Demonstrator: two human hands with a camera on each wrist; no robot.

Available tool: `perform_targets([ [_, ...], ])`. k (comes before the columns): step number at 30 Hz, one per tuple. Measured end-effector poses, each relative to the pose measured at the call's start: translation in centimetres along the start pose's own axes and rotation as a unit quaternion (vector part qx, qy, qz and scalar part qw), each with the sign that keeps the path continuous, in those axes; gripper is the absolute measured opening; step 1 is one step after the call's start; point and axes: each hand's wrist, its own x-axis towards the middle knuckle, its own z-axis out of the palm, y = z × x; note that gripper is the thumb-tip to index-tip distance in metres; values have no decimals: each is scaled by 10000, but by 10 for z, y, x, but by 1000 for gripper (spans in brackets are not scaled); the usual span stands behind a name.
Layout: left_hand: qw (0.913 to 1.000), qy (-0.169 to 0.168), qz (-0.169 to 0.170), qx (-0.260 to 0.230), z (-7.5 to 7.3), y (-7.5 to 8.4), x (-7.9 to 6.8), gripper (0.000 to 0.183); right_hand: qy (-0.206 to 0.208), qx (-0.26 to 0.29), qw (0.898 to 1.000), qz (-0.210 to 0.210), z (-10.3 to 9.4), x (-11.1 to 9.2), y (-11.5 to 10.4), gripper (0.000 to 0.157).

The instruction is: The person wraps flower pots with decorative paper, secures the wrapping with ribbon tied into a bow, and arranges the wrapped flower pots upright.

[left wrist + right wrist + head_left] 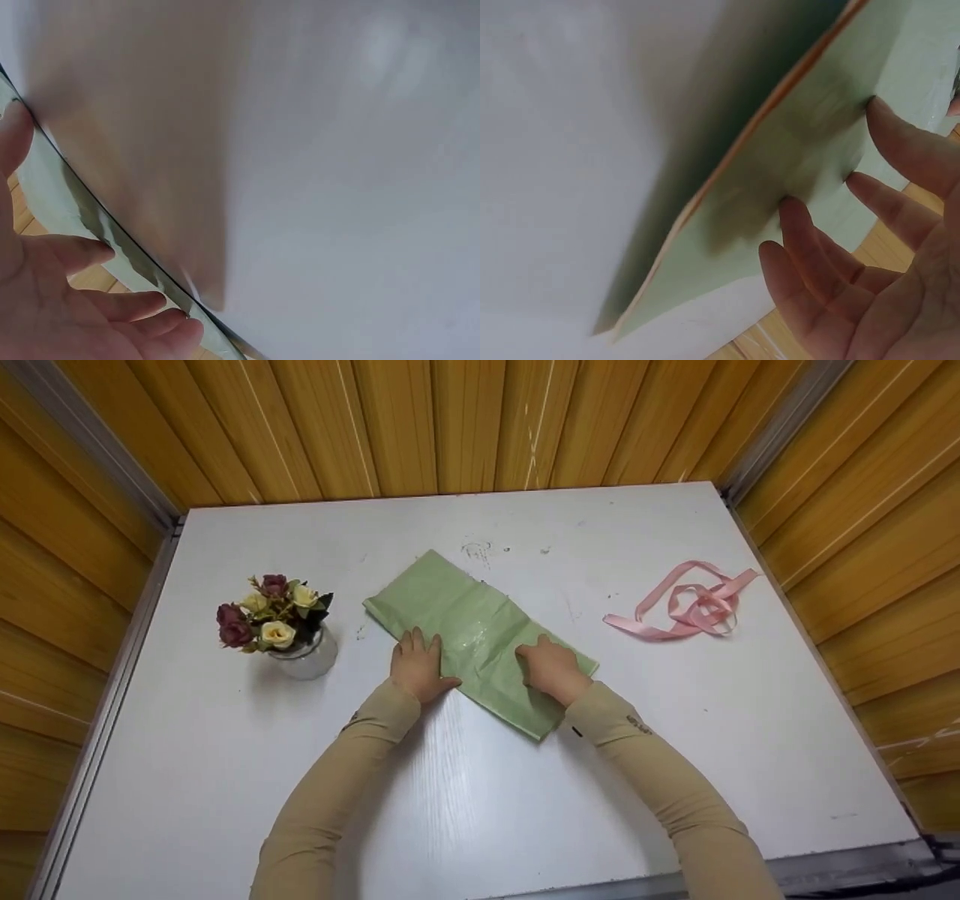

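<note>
A flat, oblong parcel in green paper (487,619) lies diagonally across the middle of the table, creased and shiny at its centre. My left hand (418,666) rests at its near left edge with fingers spread; in the left wrist view the fingertips touch the green paper (56,184) along that edge. On the parcel's right part my right hand (553,669) touches the top with bent fingertips, pinching nothing. The right wrist view shows a thin brown edge (739,142) along the paper, slightly raised off the table. What lies inside the paper is hidden.
To the left stands a white vase (307,654) of artificial flowers (274,611), close to my left hand. A loose coil of pink ribbon (697,611) lies at the right. Wood-patterned panels (465,427) border the white table (187,780) at the back and sides.
</note>
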Motion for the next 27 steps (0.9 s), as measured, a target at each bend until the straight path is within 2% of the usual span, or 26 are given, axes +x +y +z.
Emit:
perform_targets([
  [5,10000,83,15,8,0,-1,1,84,21,-273,9996,-96,2,-3,-4,50],
  [10,9997,233,29,-22,0,-2,4,76,170,-197,9996,-51,4,-5,-7,46],
  [20,9977,568,328,-146,3,-2,-3,51,381,-250,9989,-118,11,-9,-19,37],
  [23,9977,538,372,-174,3,-2,-6,54,329,-279,9990,-94,14,-11,-24,37],
  [27,9986,325,407,-85,2,-2,-10,75,310,-292,9990,-147,16,-13,-31,36],
])
